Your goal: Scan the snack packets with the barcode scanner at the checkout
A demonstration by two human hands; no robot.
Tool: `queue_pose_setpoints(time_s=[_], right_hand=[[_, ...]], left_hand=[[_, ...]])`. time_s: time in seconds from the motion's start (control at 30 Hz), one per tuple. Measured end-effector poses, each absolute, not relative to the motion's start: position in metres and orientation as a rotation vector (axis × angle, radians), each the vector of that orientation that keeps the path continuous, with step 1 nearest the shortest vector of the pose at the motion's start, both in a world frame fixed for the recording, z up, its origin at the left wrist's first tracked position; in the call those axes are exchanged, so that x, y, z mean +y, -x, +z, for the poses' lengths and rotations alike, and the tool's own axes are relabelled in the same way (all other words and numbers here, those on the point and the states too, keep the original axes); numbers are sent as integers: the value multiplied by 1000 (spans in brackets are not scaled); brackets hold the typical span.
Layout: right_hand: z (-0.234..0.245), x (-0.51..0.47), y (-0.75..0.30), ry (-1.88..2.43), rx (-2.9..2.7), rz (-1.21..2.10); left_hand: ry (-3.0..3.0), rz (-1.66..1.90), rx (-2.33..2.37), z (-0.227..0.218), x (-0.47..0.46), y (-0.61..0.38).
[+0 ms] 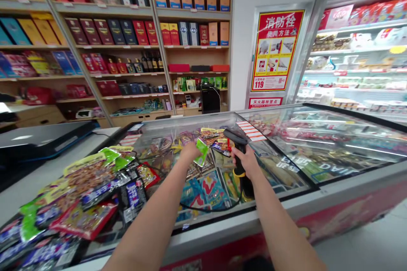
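My left hand (190,151) is closed on a small green snack packet (201,152), held above the glass top of a chest freezer (178,125). In my right hand (247,161) is a black handheld barcode scanner (235,136), gripped by its handle with the head toward the packet. A black cable (213,210) runs across the glass below the scanner. Beyond my hands, several yellow and dark snack packets (211,133) lie on the glass. To the left of my left forearm spreads a heap of snack packets (85,173), yellow, green, red and black.
A grey counter (19,194) with a dark flat device (44,139) stands at the left. The freezer's right glass section (318,135) extends away to the right. Shelves of boxes (114,31) line the back wall, and a lit refrigerated display (359,55) stands at the right.
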State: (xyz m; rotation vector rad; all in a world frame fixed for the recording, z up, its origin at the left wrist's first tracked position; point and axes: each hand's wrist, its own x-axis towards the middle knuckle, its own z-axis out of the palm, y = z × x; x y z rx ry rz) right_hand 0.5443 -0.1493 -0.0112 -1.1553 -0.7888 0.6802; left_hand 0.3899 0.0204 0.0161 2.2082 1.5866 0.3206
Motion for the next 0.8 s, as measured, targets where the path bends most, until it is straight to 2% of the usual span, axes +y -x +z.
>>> queue_pose_setpoints(time_s=[0.1,0.23,0.33,0.53,0.8], right_hand=[[-9,-149,-541,1167,-825,711],[-6,-150,-537,1200,-893,811],[-7,-152,-535,1230,-987,921],[-10,-151,-532,1266,-1106,970],[6,-136,-512,1265,-1161,985]], left_hand=[[-1989,638,1475,10,32,-370],[-1613,1057,1069,-7,35,-367],[-1527,1272,983,-19,36,-368],[-1451,1384,1016,-27,44,-361],[-1066,1453,898,-22,42,-356]])
